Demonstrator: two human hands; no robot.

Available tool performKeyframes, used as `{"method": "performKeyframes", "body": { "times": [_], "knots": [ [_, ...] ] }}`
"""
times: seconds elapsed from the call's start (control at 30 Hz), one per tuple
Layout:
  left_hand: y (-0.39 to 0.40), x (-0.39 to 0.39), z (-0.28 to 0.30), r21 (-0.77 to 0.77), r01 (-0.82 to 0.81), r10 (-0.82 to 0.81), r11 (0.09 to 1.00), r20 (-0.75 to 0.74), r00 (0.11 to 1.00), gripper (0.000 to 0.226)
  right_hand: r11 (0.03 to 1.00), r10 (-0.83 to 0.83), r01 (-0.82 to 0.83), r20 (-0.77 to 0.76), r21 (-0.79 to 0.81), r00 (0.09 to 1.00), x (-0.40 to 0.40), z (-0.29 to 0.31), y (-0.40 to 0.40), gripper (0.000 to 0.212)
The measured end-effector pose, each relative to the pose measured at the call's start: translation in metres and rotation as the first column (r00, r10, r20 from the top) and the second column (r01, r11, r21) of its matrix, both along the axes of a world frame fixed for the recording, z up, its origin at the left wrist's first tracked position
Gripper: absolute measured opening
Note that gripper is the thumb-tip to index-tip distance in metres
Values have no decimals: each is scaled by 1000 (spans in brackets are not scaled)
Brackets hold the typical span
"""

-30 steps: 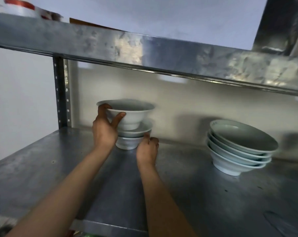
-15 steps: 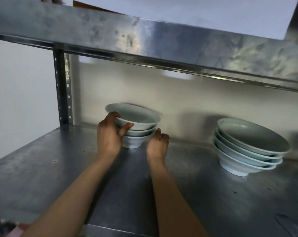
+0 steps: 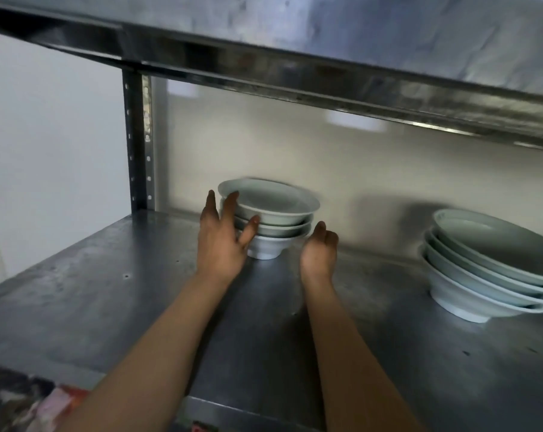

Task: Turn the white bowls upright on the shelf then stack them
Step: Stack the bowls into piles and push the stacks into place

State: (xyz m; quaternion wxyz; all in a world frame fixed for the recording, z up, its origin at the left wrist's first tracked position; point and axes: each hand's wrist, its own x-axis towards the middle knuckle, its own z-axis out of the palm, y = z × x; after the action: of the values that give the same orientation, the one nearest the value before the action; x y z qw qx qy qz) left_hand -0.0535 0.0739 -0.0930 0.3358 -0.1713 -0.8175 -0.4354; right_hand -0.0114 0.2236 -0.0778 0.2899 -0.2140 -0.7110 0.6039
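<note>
1. A stack of three upright white bowls [image 3: 268,219] sits far left on the shelf [image 3: 108,291].
2. The left hand [image 3: 225,238] touches the stack's left side, fingers spread and nearly straight, gripping nothing.
3. The right hand [image 3: 320,249] hovers just right of its base, loosely curled, empty.
4. A second stack [image 3: 488,263] stands upright well to the right.
5. No overturned bowl is visible, so the task looks essentially finished.

Upper metal shelf [image 3: 388,42] overhead, perforated upright post [image 3: 138,145] at left, pale wall [image 3: 45,145] behind
</note>
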Motion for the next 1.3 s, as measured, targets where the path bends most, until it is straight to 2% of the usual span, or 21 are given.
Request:
{"method": "performKeyframes", "body": {
  "times": [0.03, 0.1, 0.13, 0.17, 0.27, 0.3, 0.37, 0.43, 0.53, 0.6, 0.67, 0.7, 0.83, 1.03, 1.2, 1.3],
  "knots": [
    [-2, 3, -1, 35, 7, -8, 999, 6, 1000, 65, 999, 27, -28, 11, 39, 1000, -7, -1, 4, 50],
    [-6, 5, -1, 80, 19, -18, 997, -12, 1000, 64, 986, -52, 70, -120, 154, 991, -9, -5, 3, 50],
    [-7, 5, -1, 91, 28, -27, 995, -18, 999, 64, 992, -11, 41, -232, 123, 973, -7, -2, 0, 44],
    [-8, 4, -1, 101, 40, -38, 994, -20, 999, 65, 981, -102, 141, -265, 132, 959, -3, 2, -1, 39],
    [-9, 2, -1, 156, 70, -73, 985, 10, 997, 68, 982, -144, 115, -210, -148, 967, -10, 9, 6, 41],
    [-9, 2, 0, 174, 76, -81, 982, 21, 997, 65, 981, -152, 122, -203, -150, 967, -8, 14, 8, 41],
    [-9, 2, 0, 188, 88, -92, 978, 11, 996, 56, 994, -105, 100, -121, -40, 987, -14, 20, 21, 39],
    [-9, 1, 2, 159, 95, -90, 983, -40, 995, 46, 986, -122, 120, -14, -114, 992, -26, 20, 43, 40],
    [-6, -2, 6, 80, 92, -83, 993, -105, 991, 45, 971, 50, -53, -18, -233, 999, -29, 28, 52, 38],
    [-3, -5, 9, 15, 78, -75, 997, -115, 991, 47, 889, 184, -222, -130, -401, 974, -33, 32, 58, 42],
    [-2, -8, 9, -34, 63, -67, 997, -136, 988, 49, 809, 270, -352, -235, -471, 934, -39, 33, 67, 43],
    [-3, -9, 9, -41, 58, -64, 997, -151, 986, 48, 793, 288, -384, -265, -473, 920, -43, 33, 68, 41],
    [-3, -14, 11, -42, 61, -67, 997, -181, 981, 43, 838, 309, -392, -261, -379, 914, -58, 25, 61, 32],
    [-5, -16, 3, -66, 83, -94, 994, -189, 977, 37, 961, 100, -166, -281, -220, 955, -66, 15, 48, 29],
    [-23, -32, 5, -251, 94, -149, 963, -209, 966, 41, 980, 40, -90, -262, -180, 964, -68, 13, 45, 29],
    [-39, -36, 6, -246, 97, -148, 965, -202, 968, 41, 984, 41, -83, -249, -161, 968, -71, 15, 34, 33]
  ]
}}
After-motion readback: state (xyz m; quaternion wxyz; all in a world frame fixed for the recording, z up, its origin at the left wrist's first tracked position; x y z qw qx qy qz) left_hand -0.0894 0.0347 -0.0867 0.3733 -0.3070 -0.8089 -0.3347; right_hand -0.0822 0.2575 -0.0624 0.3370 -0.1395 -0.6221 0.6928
